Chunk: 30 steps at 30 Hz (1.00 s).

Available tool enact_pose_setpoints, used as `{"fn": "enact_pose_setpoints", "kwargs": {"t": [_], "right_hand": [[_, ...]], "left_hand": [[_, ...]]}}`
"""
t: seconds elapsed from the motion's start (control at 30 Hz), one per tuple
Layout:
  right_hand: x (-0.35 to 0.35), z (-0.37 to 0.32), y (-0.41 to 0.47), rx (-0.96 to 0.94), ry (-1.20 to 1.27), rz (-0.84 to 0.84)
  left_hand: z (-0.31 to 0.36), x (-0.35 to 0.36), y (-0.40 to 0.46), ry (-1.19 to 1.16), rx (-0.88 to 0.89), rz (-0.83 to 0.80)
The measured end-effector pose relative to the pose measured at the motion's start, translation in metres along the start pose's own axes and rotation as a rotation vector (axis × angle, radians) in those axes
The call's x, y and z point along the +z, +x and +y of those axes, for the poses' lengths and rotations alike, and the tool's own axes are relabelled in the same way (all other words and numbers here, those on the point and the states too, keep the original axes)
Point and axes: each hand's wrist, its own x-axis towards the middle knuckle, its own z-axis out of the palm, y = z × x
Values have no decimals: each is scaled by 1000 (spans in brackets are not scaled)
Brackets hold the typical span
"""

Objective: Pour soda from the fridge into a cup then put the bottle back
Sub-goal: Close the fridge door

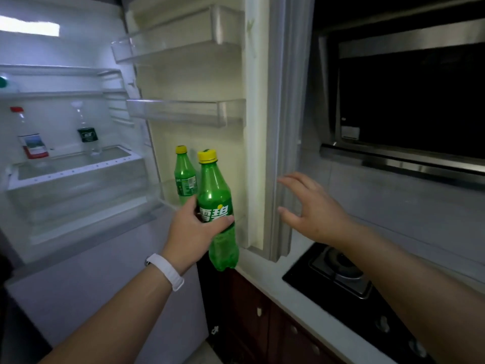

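Observation:
My left hand [194, 227] grips a green soda bottle [219, 195] with a yellow cap around its label, holding it upright in front of the open fridge door's lowest shelf. A second green soda bottle [184, 177] with a yellow cap stands in that door shelf [164, 198] just behind it. My right hand [312, 208] is spread, fingers apart, at the outer edge of the fridge door [278, 127], holding nothing. No cup is in view.
Inside the fridge, a clear bottle with a red cap [29, 135] and a clear bottle with a dark label [88, 132] stand on a glass shelf. A white counter [294, 292] with a black gas hob [343, 277] lies to the right, under a range hood [409, 101].

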Motion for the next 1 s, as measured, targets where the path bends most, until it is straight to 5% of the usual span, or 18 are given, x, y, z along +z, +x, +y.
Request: {"fn": "enact_pose_setpoints", "kwargs": {"t": [0.43,1.0], "right_hand": [[-6,84,31,-22,160,-90],[26,51,38,-270,317,-45]], "left_hand": [[18,69,-1,11,-34,102],[19,32,-44,102,-111,367]]}}
